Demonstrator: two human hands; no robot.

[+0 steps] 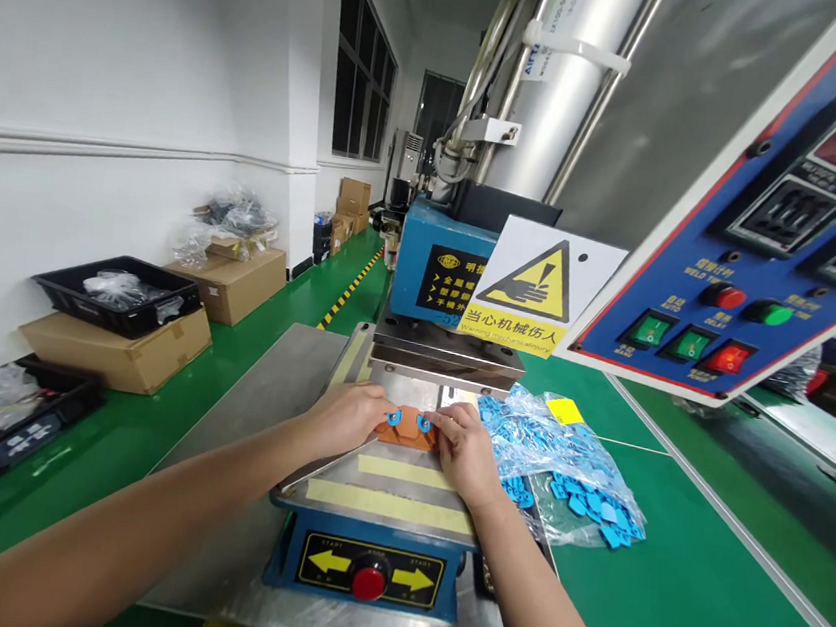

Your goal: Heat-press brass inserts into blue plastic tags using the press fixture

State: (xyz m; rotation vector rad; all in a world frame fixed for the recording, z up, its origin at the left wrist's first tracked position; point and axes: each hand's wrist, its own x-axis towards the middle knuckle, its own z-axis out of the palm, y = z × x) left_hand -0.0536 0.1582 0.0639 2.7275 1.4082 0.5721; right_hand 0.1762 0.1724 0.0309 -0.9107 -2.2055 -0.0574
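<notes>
An orange block (407,431) sits on the press's metal bed, in front of the raised metal press head (447,357). At its left end, the fingertips of my left hand (350,418) are closed on a small blue plastic piece (394,418). A second blue plastic piece (423,423) is at the right end, with my right hand's (464,450) thumb and index finger pinched at it. Both pieces touch the orange block. My fingers partly hide the pieces and the block's ends.
A clear bag of blue plastic pieces (560,451) lies open to the right. A red button (368,580) is on the machine's front. A warning sign (542,287) and a control panel (761,222) hang above. Cartons and black trays (122,295) stand left.
</notes>
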